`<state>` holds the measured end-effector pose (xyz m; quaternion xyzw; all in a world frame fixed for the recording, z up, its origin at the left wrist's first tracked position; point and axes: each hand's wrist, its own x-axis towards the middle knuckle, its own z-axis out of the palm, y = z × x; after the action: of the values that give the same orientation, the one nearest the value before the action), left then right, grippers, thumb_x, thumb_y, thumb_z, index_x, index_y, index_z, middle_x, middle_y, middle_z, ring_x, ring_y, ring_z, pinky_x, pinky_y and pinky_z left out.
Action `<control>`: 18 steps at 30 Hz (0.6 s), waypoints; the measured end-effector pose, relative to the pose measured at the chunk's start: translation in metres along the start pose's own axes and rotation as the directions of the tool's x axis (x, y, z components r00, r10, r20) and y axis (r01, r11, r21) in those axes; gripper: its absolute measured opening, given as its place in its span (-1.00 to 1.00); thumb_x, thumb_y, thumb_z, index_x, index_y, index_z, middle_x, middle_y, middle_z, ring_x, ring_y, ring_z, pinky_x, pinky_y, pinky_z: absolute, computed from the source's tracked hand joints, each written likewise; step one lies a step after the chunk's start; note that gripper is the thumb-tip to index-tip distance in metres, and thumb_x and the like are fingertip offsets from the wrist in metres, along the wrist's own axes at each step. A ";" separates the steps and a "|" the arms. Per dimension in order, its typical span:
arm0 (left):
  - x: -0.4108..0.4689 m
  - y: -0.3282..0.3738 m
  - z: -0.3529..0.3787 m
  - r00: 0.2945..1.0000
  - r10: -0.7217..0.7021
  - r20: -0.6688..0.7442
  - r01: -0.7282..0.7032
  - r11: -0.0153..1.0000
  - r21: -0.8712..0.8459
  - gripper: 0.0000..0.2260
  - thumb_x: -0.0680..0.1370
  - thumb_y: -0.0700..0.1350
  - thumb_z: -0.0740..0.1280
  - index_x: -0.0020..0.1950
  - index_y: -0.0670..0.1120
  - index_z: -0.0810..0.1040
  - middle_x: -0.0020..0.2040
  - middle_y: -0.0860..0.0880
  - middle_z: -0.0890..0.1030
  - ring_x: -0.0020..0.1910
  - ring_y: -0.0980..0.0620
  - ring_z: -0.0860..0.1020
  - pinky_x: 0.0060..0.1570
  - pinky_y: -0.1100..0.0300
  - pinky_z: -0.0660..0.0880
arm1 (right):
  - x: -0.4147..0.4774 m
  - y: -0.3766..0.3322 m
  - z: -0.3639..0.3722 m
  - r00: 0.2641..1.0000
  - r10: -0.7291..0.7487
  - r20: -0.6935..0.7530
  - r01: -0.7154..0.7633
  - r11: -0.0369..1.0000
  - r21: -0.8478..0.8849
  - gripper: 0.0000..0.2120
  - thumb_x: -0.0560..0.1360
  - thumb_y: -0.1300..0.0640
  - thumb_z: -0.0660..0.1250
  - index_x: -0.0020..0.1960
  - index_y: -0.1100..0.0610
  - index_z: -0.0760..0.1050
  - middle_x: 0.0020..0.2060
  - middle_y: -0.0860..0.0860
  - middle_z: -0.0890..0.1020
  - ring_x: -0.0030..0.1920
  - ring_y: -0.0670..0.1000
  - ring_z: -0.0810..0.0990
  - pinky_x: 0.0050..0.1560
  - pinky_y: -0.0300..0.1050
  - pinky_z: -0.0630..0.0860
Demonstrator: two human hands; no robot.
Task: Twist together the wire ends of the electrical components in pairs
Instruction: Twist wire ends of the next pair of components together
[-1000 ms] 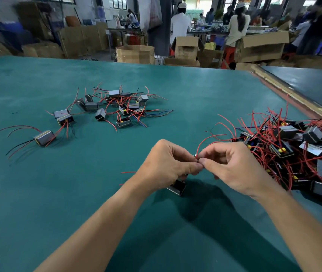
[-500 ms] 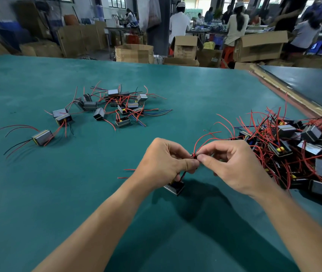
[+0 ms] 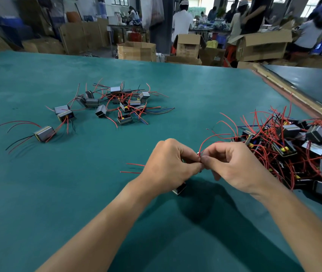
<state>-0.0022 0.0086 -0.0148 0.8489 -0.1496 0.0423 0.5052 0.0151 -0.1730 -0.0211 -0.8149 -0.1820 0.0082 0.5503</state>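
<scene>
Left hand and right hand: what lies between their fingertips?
Head view: red wire ends, pinched by the left hand and the right hand, whose fingertips almost meet.

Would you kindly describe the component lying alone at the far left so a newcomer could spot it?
On the green table, ignore the dense pile on the right and find the smaller scatter of components to the left. At its near-left end lies the lone component, apart from the rest, with red and black wires fanning towards the table's left edge.
</scene>
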 end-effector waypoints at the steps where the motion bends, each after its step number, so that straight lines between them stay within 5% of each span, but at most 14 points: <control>1: 0.000 0.000 0.000 1.000 0.008 -0.002 -0.008 1.000 0.010 -0.95 0.42 -0.14 0.48 -0.23 -0.02 0.72 -0.57 0.08 0.47 -0.58 0.21 0.26 -0.54 0.39 0.23 | 0.000 0.000 0.000 1.000 0.011 -0.001 -0.011 1.000 0.005 -0.82 0.52 0.27 0.41 -0.25 0.15 0.60 -0.45 0.02 0.60 -0.49 -0.02 0.46 -0.41 -0.10 0.41; 5: 0.003 0.000 -0.003 0.998 -0.050 0.038 0.051 0.998 -0.029 -0.91 0.44 -0.16 0.46 -0.25 0.00 0.71 -0.56 0.13 0.47 -0.53 0.16 0.28 -0.51 0.32 0.26 | 0.001 -0.002 0.001 0.998 -0.025 -0.055 0.025 1.000 0.013 -0.86 0.49 0.26 0.45 -0.24 0.15 0.61 -0.40 0.09 0.63 -0.47 0.02 0.49 -0.38 0.01 0.45; 11: 0.005 0.000 -0.008 0.980 -0.152 0.130 0.177 0.961 -0.213 -0.93 0.47 -0.26 0.46 -0.21 -0.16 0.71 -0.40 -0.04 0.60 -0.54 0.15 0.34 -0.50 0.38 0.27 | -0.002 -0.003 -0.002 0.984 -0.175 -0.044 0.167 0.975 -0.147 -0.91 0.46 0.19 0.45 -0.19 0.02 0.65 -0.37 -0.05 0.66 -0.42 -0.15 0.49 -0.39 -0.19 0.43; 18: 0.006 0.002 -0.012 0.973 -0.156 0.170 0.196 0.947 -0.255 -0.92 0.48 -0.24 0.48 -0.21 -0.11 0.72 -0.39 0.03 0.66 -0.49 0.15 0.41 -0.45 0.35 0.33 | -0.002 -0.003 -0.003 0.965 -0.257 -0.049 0.244 0.952 -0.184 -0.91 0.42 0.16 0.44 -0.18 -0.03 0.66 -0.29 -0.08 0.67 -0.41 0.00 0.51 -0.36 -0.19 0.41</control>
<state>0.0037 0.0169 -0.0063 0.7829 -0.1142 -0.0866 0.6054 0.0127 -0.1749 -0.0176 -0.8304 -0.2640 -0.1073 0.4787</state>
